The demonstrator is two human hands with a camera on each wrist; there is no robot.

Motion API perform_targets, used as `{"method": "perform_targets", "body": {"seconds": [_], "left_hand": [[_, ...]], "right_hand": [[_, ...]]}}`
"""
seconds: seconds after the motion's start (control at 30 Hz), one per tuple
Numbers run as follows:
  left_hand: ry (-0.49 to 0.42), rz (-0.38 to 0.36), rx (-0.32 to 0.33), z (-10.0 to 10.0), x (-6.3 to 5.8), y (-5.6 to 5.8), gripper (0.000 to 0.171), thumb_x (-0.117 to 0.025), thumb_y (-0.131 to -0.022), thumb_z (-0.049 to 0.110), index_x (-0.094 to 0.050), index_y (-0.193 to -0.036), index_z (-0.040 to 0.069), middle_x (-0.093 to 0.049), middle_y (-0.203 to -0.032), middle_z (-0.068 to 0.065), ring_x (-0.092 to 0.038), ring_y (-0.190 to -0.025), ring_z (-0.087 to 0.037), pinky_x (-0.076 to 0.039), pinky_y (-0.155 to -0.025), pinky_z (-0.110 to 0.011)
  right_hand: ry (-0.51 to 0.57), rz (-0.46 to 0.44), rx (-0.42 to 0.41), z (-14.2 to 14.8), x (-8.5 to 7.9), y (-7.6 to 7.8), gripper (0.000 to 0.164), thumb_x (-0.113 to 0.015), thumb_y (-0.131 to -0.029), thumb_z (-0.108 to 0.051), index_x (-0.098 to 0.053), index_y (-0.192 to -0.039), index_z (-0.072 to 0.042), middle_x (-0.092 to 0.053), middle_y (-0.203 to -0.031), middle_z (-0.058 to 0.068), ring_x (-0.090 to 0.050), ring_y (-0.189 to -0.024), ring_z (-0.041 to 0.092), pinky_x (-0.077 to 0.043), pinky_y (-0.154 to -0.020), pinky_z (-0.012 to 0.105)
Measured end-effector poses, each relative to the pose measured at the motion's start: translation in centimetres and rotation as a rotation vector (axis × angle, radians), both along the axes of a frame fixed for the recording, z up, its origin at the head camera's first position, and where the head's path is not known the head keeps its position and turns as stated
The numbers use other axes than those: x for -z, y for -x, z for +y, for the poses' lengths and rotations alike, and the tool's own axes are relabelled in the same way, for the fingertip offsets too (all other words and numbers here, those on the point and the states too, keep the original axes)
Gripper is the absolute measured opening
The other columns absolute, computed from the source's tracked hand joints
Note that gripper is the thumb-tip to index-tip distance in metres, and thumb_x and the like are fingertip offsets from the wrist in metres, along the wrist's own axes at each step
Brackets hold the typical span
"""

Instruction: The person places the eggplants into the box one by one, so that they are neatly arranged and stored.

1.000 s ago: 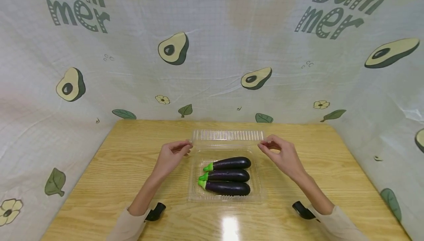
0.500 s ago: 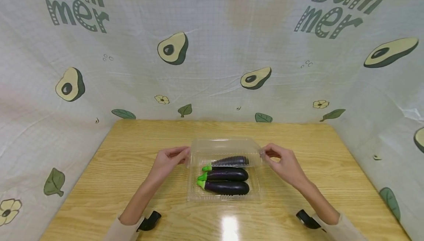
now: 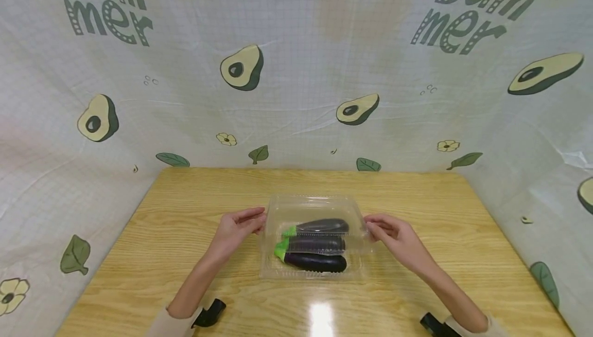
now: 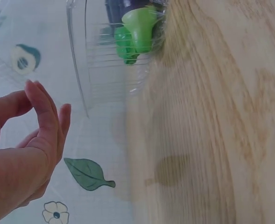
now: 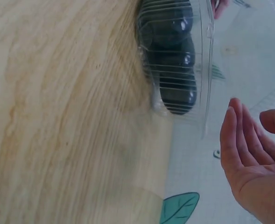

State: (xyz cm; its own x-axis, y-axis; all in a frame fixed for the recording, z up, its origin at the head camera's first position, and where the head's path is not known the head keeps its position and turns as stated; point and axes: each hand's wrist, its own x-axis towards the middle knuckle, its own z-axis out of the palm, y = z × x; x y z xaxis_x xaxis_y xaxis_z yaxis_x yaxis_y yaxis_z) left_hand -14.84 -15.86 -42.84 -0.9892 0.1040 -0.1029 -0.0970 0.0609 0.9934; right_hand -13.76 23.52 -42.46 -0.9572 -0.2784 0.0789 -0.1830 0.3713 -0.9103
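A clear plastic clamshell container (image 3: 273, 274) holds three dark purple eggplants (image 3: 315, 262) with green stem ends. Its hinged lid (image 3: 312, 201) slants over the eggplants, front edge raised above the tray. My left hand (image 3: 238, 230) is at the lid's left side; in the left wrist view its thumb and index finger meet in a pinch, though the clear edge between them is hard to see. On the lid's right side, my right hand (image 3: 396, 235) touches with fairly straight fingers. The right wrist view shows that hand's thumb apart from its fingertips (image 5: 230, 112).
A wood-grain table (image 3: 185, 188) supports the container. Pale cloth (image 3: 296, 69) printed with avocados, leaves and lettering stands behind the table and along both sides. Black wrist devices (image 3: 209, 314) sit by both sleeves.
The lid has swung from lying back behind the tray to over the eggplants. Both hands have come a little nearer with it, and the right hand's fingers have straightened.
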Motion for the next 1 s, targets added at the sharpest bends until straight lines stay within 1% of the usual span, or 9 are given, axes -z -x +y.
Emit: {"method": "perform_targets", "body": {"seconds": [0.17, 0.27, 0.4, 0.47, 0.6, 0.7, 0.77, 0.87, 1.0], "left_hand": [[0.03, 0.023, 0.006, 0.1, 0.4, -0.1, 0.041, -0.069, -0.1, 0.01, -0.061, -0.135, -0.01, -0.068, -0.123, -0.028, -0.072, -0.093, -0.016, -0.061, -0.083, -0.032], [0.047, 0.04, 0.009, 0.2, 0.7, -0.1, 0.04, -0.068, -0.1, 0.009, -0.061, -0.135, -0.01, -0.068, -0.123, -0.027, -0.072, -0.092, -0.016, -0.06, -0.08, -0.028], [0.054, 0.059, 0.0, 0.3, 1.1, -0.2, 0.038, -0.068, -0.1, 0.005, -0.062, -0.134, -0.009, -0.069, -0.123, -0.026, -0.072, -0.092, -0.019, -0.06, -0.08, -0.029], [0.061, 0.071, -0.002, 0.5, 1.2, -0.2, 0.037, -0.067, -0.099, 0.003, -0.062, -0.134, -0.009, -0.069, -0.121, -0.025, -0.072, -0.091, -0.017, -0.061, -0.08, -0.031], [0.088, 0.099, -0.009, 0.7, 1.5, -0.2, 0.037, -0.068, -0.098, 0.0, -0.062, -0.133, -0.01, -0.069, -0.116, -0.023, -0.072, -0.089, -0.014, -0.061, -0.077, -0.031], [0.115, 0.119, -0.014, 0.8, 1.6, -0.3, 0.037, -0.069, -0.098, 0.001, -0.063, -0.133, -0.01, -0.069, -0.113, -0.021, -0.071, -0.087, -0.015, -0.061, -0.075, -0.031], [0.125, 0.125, -0.017, 0.9, 1.7, -0.3, 0.037, -0.069, -0.098, 0.002, -0.063, -0.132, -0.009, -0.069, -0.113, -0.02, -0.071, -0.086, -0.017, -0.062, -0.075, -0.034], [0.141, 0.135, -0.021, 0.9, 1.9, -0.4, 0.036, -0.07, -0.097, 0.002, -0.064, -0.131, -0.009, -0.069, -0.109, -0.019, -0.071, -0.083, -0.019, -0.062, -0.075, -0.036], [0.198, 0.151, -0.031, 0.9, 2.1, -0.5, 0.034, -0.071, -0.097, 0.004, -0.067, -0.129, -0.007, -0.069, -0.103, -0.014, -0.07, -0.078, -0.021, -0.061, -0.07, -0.032]], "right_hand": [[0.074, -0.048, -0.02, 0.1, 0.4, -0.4, 0.033, -0.058, -0.107, -0.015, -0.061, -0.13, 0.009, -0.07, -0.113, 0.022, -0.071, -0.092, 0.015, -0.061, -0.083, 0.037], [0.098, -0.062, -0.031, 0.1, 0.6, -0.6, 0.035, -0.06, -0.106, -0.014, -0.058, -0.133, 0.01, -0.068, -0.117, 0.025, -0.072, -0.093, 0.017, -0.061, -0.083, 0.036], [0.128, -0.056, -0.039, 0.0, 1.0, -0.6, 0.037, -0.062, -0.105, -0.011, -0.056, -0.134, 0.01, -0.068, -0.112, 0.026, -0.072, -0.089, 0.017, -0.061, -0.081, 0.035], [0.138, -0.049, -0.041, 0.0, 1.2, -0.6, 0.037, -0.062, -0.104, -0.009, -0.055, -0.134, 0.011, -0.068, -0.109, 0.027, -0.072, -0.087, 0.017, -0.062, -0.08, 0.034], [0.141, -0.05, -0.038, 0.1, 1.7, -0.5, 0.038, -0.063, -0.103, -0.006, -0.052, -0.134, 0.013, -0.067, -0.106, 0.029, -0.072, -0.086, 0.016, -0.062, -0.079, 0.031], [0.136, -0.059, -0.029, 0.0, 1.9, -0.4, 0.038, -0.064, -0.102, -0.006, -0.052, -0.134, 0.012, -0.067, -0.105, 0.028, -0.072, -0.086, 0.015, -0.062, -0.079, 0.031], [0.121, -0.047, -0.023, -0.2, 2.0, -0.5, 0.038, -0.064, -0.102, -0.005, -0.052, -0.133, 0.012, -0.068, -0.104, 0.025, -0.071, -0.085, 0.014, -0.062, -0.078, 0.03], [0.093, -0.004, -0.014, -0.4, 2.1, -0.5, 0.035, -0.065, -0.101, -0.003, -0.054, -0.131, 0.012, -0.069, -0.1, 0.02, -0.07, -0.083, 0.014, -0.062, -0.076, 0.031], [0.042, 0.064, -0.001, -0.6, 2.4, -0.5, 0.03, -0.065, -0.101, -0.002, -0.058, -0.127, 0.01, -0.069, -0.095, 0.013, -0.069, -0.079, 0.014, -0.062, -0.072, 0.029]]}}
